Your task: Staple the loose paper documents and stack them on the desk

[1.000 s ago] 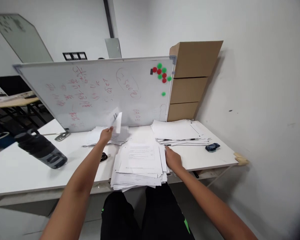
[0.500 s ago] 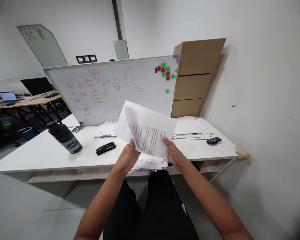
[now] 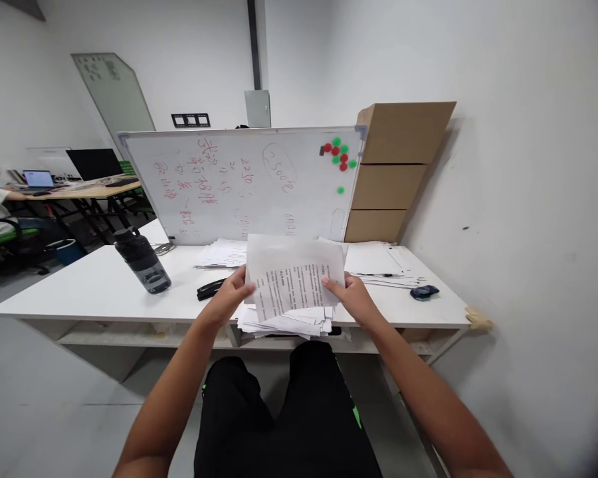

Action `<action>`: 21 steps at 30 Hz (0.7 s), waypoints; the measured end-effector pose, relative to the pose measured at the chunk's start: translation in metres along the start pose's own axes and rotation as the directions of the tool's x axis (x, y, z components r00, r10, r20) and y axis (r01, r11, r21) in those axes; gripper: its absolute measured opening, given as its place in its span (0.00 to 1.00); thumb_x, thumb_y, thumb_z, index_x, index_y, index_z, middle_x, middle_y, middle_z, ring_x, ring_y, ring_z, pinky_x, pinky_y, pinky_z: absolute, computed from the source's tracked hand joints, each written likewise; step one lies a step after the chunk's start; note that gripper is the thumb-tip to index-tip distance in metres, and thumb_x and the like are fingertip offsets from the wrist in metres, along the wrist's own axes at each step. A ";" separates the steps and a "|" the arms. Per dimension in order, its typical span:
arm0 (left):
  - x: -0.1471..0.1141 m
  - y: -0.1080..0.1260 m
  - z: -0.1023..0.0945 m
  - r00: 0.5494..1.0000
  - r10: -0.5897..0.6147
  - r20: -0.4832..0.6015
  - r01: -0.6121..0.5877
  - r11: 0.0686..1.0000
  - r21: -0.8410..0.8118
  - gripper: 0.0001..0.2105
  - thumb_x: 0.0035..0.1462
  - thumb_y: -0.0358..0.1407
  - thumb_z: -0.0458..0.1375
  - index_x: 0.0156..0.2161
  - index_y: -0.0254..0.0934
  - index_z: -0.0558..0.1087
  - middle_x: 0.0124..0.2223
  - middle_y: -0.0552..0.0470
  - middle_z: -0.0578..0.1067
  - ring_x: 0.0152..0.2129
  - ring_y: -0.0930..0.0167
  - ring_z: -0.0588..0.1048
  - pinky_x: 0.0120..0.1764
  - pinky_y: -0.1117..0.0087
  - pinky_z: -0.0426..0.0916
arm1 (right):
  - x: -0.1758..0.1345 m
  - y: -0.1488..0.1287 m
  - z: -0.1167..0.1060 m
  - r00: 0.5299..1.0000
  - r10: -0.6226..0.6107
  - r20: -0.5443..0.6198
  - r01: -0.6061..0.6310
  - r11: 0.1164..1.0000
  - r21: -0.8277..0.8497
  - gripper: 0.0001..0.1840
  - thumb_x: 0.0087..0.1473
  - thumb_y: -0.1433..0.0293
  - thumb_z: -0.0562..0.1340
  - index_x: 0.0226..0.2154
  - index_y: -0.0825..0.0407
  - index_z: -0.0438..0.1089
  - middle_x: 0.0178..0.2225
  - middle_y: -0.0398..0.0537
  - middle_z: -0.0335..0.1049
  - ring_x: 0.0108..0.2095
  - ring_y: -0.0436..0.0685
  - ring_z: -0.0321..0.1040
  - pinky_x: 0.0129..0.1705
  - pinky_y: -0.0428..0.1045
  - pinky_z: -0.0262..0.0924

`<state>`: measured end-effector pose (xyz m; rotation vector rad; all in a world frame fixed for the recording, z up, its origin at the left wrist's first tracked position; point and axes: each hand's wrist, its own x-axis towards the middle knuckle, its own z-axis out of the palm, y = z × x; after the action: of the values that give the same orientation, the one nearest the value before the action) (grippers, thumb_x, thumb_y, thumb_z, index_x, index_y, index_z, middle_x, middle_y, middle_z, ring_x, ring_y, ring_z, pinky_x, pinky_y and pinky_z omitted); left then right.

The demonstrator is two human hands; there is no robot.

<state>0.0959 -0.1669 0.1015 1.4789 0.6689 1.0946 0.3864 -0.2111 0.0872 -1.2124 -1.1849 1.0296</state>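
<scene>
Printed paper sheets (image 3: 296, 265) are held up in front of me, lines of dark text facing me. My left hand (image 3: 233, 293) grips their left edge, thumb on the front. On the opposite edge my right hand (image 3: 349, 295) is closed in the same way, its fingers behind the sheets. Below them a loose stack of papers (image 3: 286, 324) lies at the desk's front edge, partly covered by the held sheets. A black stapler (image 3: 209, 289) lies just left of my left hand, which hides its right end.
On the white desk (image 3: 80, 285) stands a dark water bottle (image 3: 143, 262). Paper piles (image 3: 222, 253) lie at the back, with more sheets (image 3: 371, 259) on the right near a small dark object (image 3: 424, 292). Behind are a whiteboard (image 3: 299, 192) and stacked cardboard boxes (image 3: 386, 186). A person sits far left.
The held sheets have come down and turned flatter, and the fold at their left side has gone. My left hand has moved left to their outer edge. The view has shifted slightly.
</scene>
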 end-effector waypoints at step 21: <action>0.020 -0.078 -0.003 0.943 -0.025 -0.332 0.106 0.967 0.230 0.26 0.43 0.50 0.70 0.43 0.33 0.78 0.44 0.41 0.81 0.43 0.57 0.78 0.48 0.55 0.72 | 0.030 0.071 0.020 0.989 -0.142 -0.049 0.144 0.989 0.042 0.24 0.50 0.53 0.66 0.42 0.55 0.75 0.42 0.53 0.78 0.44 0.62 0.73 0.48 0.55 0.66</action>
<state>0.1141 -0.1314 0.0320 1.4807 1.1136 1.2532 0.3728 -0.1722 0.0196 -1.0937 -1.1886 0.9122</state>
